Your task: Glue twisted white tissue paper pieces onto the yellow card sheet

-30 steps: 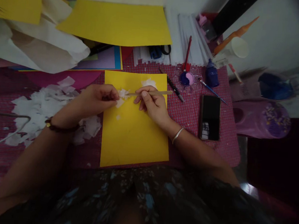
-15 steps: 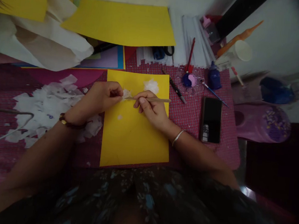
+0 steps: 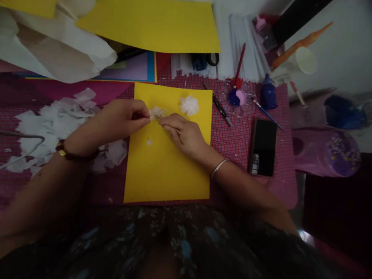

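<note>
My left hand point(image 3: 122, 118) pinches a small crumpled piece of white tissue point(image 3: 156, 111) over the top of a yellow sheet point(image 3: 166, 172). My right hand point(image 3: 182, 132) is closed right beside it, its fingertips touching the tissue. Only the pale tip of a thin wooden stick point(image 3: 160, 118) pokes out of its fingers; the rest is hidden under the hand. A finished white tissue puff point(image 3: 189, 104) lies on the sheet just beyond the hands, and a tiny white scrap point(image 3: 149, 142) lies below them.
A pile of white tissue scraps point(image 3: 53, 125) lies at the left, by a white cable point(image 3: 4, 165). To the right are a pen point(image 3: 221, 110), a paint palette point(image 3: 237, 96), a blue bottle point(image 3: 269, 94), a brush point(image 3: 266, 114) and a black phone point(image 3: 262, 147). Yellow card point(image 3: 150, 21) and scissors point(image 3: 203, 62) lie at the back.
The right hand has turned down and closed in on the tissue, so the stick that stuck out to the right is now mostly hidden. The left hand keeps its pinch.
</note>
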The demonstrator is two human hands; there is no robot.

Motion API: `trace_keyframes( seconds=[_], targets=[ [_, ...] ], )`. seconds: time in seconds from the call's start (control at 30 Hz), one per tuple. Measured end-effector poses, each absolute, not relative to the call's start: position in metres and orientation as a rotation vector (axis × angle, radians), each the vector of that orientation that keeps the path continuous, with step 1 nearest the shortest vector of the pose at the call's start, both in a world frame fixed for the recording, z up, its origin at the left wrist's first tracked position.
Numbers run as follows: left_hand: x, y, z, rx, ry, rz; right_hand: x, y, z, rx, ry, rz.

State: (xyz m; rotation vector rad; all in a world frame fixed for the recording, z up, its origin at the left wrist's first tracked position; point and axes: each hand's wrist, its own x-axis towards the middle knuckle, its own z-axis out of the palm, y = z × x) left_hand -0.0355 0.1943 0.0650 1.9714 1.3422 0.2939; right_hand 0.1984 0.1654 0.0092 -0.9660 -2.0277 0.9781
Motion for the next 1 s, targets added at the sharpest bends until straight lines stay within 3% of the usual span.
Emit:
trace_keyframes(
  seconds=[0.3, 0.77, 1.0],
  targets=[
    [-0.035, 0.178, 0.066, 2.173, 1.213, 0.048, 0.204, 0.168, 0.014, -1.027, -1.32, 1.316],
    [-0.032, 0.17, 0.065, 2.266, 1.098, 0.041, 0.203, 0.168, 0.01, -0.943, -1.365, 1.413],
    [-0.095, 0.13, 0.124, 2.018, 1.886, 0.227, 0.205, 0.166, 0.014, -0.939, -1.369, 1.45]
  ],
)
